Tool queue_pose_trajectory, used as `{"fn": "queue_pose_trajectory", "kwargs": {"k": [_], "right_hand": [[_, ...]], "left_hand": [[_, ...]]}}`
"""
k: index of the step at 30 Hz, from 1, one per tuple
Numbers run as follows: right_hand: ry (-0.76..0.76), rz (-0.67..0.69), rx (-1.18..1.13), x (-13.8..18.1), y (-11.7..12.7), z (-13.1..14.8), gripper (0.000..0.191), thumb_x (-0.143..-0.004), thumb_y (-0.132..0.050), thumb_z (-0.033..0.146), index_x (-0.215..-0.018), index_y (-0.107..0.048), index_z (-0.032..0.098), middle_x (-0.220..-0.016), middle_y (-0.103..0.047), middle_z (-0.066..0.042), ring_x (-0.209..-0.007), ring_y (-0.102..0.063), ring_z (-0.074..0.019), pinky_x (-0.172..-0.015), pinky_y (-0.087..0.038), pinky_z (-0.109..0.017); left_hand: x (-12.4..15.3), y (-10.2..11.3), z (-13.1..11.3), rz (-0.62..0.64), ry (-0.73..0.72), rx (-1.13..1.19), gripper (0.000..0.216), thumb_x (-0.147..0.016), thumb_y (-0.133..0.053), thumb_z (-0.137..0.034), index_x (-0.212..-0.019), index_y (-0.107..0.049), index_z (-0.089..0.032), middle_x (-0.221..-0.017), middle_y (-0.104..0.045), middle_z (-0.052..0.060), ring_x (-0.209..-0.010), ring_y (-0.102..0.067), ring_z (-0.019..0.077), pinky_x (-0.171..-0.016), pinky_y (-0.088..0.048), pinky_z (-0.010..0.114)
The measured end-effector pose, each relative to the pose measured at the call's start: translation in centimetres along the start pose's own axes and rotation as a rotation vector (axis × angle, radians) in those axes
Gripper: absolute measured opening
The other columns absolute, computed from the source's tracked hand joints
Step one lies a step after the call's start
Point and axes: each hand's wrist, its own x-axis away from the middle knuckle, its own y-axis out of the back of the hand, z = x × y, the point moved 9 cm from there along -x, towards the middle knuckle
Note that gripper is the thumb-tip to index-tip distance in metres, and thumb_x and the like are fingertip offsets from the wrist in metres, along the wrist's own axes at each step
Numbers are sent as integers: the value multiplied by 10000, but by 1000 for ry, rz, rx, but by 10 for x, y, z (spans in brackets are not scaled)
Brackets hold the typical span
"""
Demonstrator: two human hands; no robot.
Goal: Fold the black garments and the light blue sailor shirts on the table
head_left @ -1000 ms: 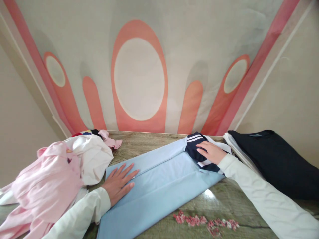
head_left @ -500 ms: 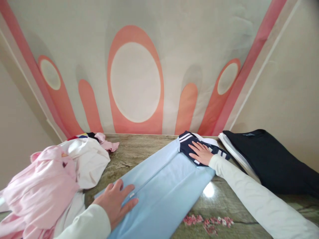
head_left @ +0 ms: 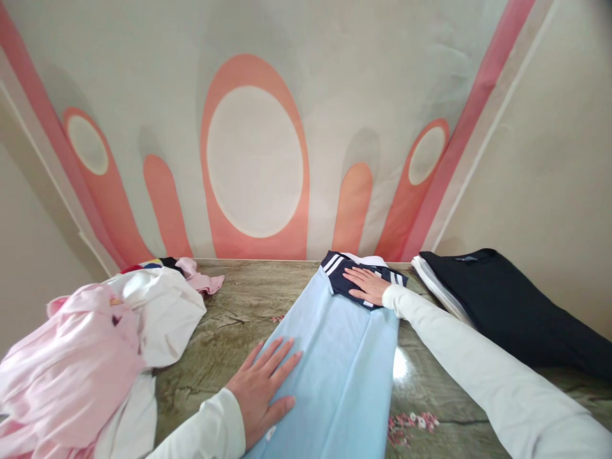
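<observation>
A light blue garment [head_left: 342, 376] lies in a long folded strip down the table, running out of view at the bottom. Its far end has a navy collar [head_left: 339, 275] with white stripes. My right hand [head_left: 367, 285] rests flat on that collar, fingers stretched to the left. On the strip's left edge lies my left hand [head_left: 265, 386], palm down with the fingers spread. A small white tag [head_left: 271, 433] shows beside its thumb side. Neither hand grips the cloth.
To the left is a loose heap with a pink garment [head_left: 76, 363] and a white garment [head_left: 167, 312]. A black shirt [head_left: 516, 306] lies folded over white cloth [head_left: 442, 290] at the right. The wooden table [head_left: 248, 293] meets a patterned wall at its back.
My left hand has moved right and its fingers have straightened flat. The blue garment has become narrower and straighter, its left edge shifted right. My right hand stays on the collar.
</observation>
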Motion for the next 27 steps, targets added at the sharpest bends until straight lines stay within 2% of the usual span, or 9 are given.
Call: {"fn": "queue_pose_trajectory", "kwargs": {"k": [4, 10, 13, 16, 18, 20, 23, 25, 27], "right_hand": [[-47, -69, 80, -8, 5, -6, 590, -839, -262, 551, -1354, -247, 265, -1419, -241, -26, -1300, -170, -231, -1043, -125, -448], [-441, -264, 119, 28, 23, -69, 486, -844, -336, 436, -1252, -427, 190, -1354, -365, -79, -1254, -275, -246, -1028, -172, -446], [-535, -244, 16, 55, 18, -99, 429, -827, -383, 314, -1181, -492, 98, -1228, -496, -146, -1136, -436, -239, -984, -287, -376], [-527, -233, -62, 71, 11, -110, 421, -816, -396, 284, -1149, -512, 52, -1185, -524, -168, -1100, -471, -234, -969, -313, -334], [-520, -271, -86, 74, 9, -108, 429, -823, -390, 301, -1154, -510, 58, -1194, -518, -160, -1110, -464, -226, -973, -309, -324], [-535, -327, -95, 72, 8, -103, 435, -833, -369, 321, -1167, -504, 75, -1216, -503, -149, -1122, -453, -216, -975, -307, -320], [-541, -354, -75, 63, 4, -92, 459, -848, -337, 373, -1201, -488, 123, -1284, -446, -118, -1178, -394, -214, -995, -275, -345], [-535, -322, -52, 59, -3, -87, 471, -856, -313, 407, -1216, -482, 156, -1308, -425, -92, -1206, -355, -217, -1010, -243, -371], [-548, -287, -43, 59, -10, -87, 485, -859, -293, 436, -1229, -473, 181, -1319, -417, -68, -1223, -327, -226, -1012, -230, -395]], "left_hand": [[6, -3, -3, -59, 56, -65, 606, -824, -287, -589, -1353, -244, -297, -1415, -246, 28, -1286, -190, 288, -1026, -148, 479], [19, -4, -14, -41, 179, -82, 654, -786, -316, -629, -1347, -263, -295, -1417, -232, 45, -1285, -167, 340, -998, -180, 526], [29, -1, -21, 32, 226, -84, 697, -749, -328, -668, -1326, -323, -277, -1402, -260, 79, -1267, -207, 366, -981, -206, 540], [18, 5, -18, 214, 222, -76, 657, -710, -385, -675, -1243, -457, -298, -1302, -428, 119, -1139, -419, 380, -912, -292, 556], [-10, 9, -9, 355, 212, -61, 498, -772, -391, -566, -1163, -536, -294, -1075, -612, 122, -916, -587, 333, -806, -388, 533], [-55, 14, 1, 406, 199, -44, 454, -793, -397, -496, -1119, -571, -233, -890, -664, 137, -826, -613, 331, -701, -447, 495], [-139, 17, -14, 275, -21, 125, 428, -782, -465, -372, -1155, -529, -171, -1100, -591, 134, -1011, -548, 277, -852, -416, 405], [-182, 8, -30, 197, -159, 221, 553, -730, -536, -365, -1228, -447, -143, -1258, -474, 135, -1148, -442, 249, -948, -349, 353], [-212, -10, -35, 140, -150, 220, 700, -644, -606, -325, -1270, -385, -105, -1341, -360, 161, -1228, -329, 281, -990, -291, 406]]}}
